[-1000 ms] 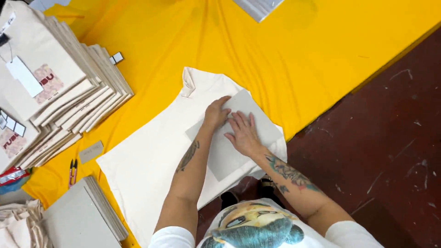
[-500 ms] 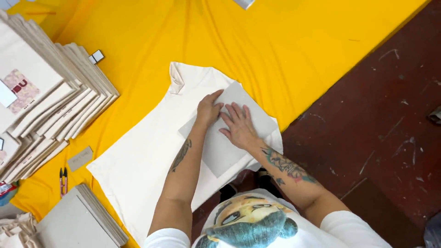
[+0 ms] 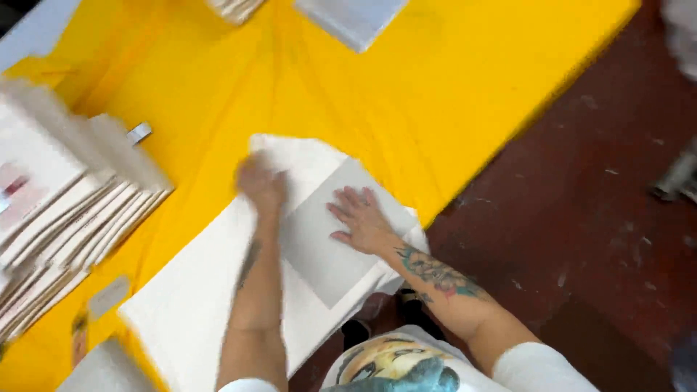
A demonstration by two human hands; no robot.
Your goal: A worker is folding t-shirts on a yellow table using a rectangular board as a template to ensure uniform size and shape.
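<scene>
Pressing flat, the right hand [image 3: 359,218] lies open on the grey board [image 3: 327,247], which rests on the white garment [image 3: 196,305] at the table's [image 3: 435,94] near edge, about 6 o'clock. The left hand [image 3: 260,181] is blurred over the cloth; I cannot tell its grip. The board should be kept square to the cloth. At 9 o'clock leans a stack of flat pale packages [image 3: 65,218]; a small grey label [image 3: 109,296] lies at 8 o'clock.

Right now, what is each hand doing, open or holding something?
Left hand: blurred, on the white garment; grip cannot be told.
Right hand: open, flat on the grey board, holding nothing.
</scene>
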